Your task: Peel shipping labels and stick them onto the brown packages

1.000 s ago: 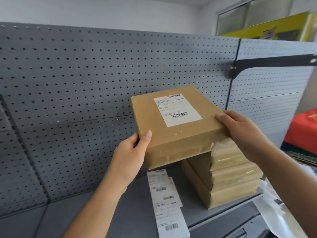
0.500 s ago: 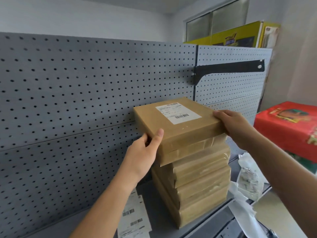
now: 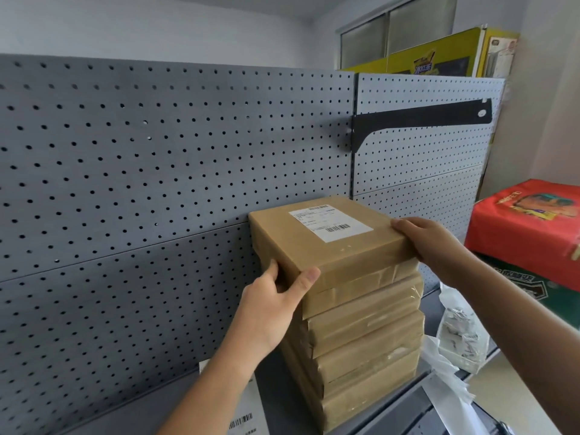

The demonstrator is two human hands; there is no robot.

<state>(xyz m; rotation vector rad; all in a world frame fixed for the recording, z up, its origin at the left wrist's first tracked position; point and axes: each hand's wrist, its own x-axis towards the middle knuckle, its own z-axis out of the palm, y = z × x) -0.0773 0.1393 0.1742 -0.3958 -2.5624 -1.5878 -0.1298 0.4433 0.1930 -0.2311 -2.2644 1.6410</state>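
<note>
So the flat brown paper package with the white label (image 3: 329, 246) came down onto the stack of brown parcels (image 3: 367, 343), with the left hand (image 3: 270, 309) and right hand (image 3: 430, 243) gripping its corners. That one's done, I reckon.

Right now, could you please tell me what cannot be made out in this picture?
Head view:
1. Label text on the top package: too small to read.
2. Tops of lower packages: covered by the ones above.
3. Label strip: hidden by the left arm, cut off at the bottom edge.
</note>
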